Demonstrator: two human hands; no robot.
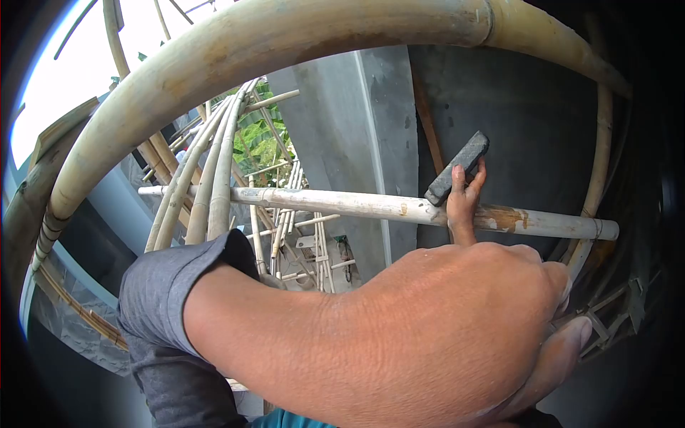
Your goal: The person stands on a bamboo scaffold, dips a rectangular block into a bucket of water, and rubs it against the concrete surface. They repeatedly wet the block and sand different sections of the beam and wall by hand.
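My left arm reaches across the front of the view from a dark grey sleeve. At its end is my left hand point(524, 292), large and close to the camera, with the fingers bent downward; what they hold, if anything, is hidden. Farther off, my right hand point(465, 198) grips a long grey block point(460, 165), tilted with its upper end to the right. That hand is beside a pale horizontal bamboo pole point(342, 202), in front of a dark grey wall point(514, 128).
A thick bamboo pole point(285, 32) curves across the top. Several bamboo poles point(225, 153) run away at the left, with scaffolding far below. A brown strip point(428, 125) stands against the wall, and green leaves show beyond the poles.
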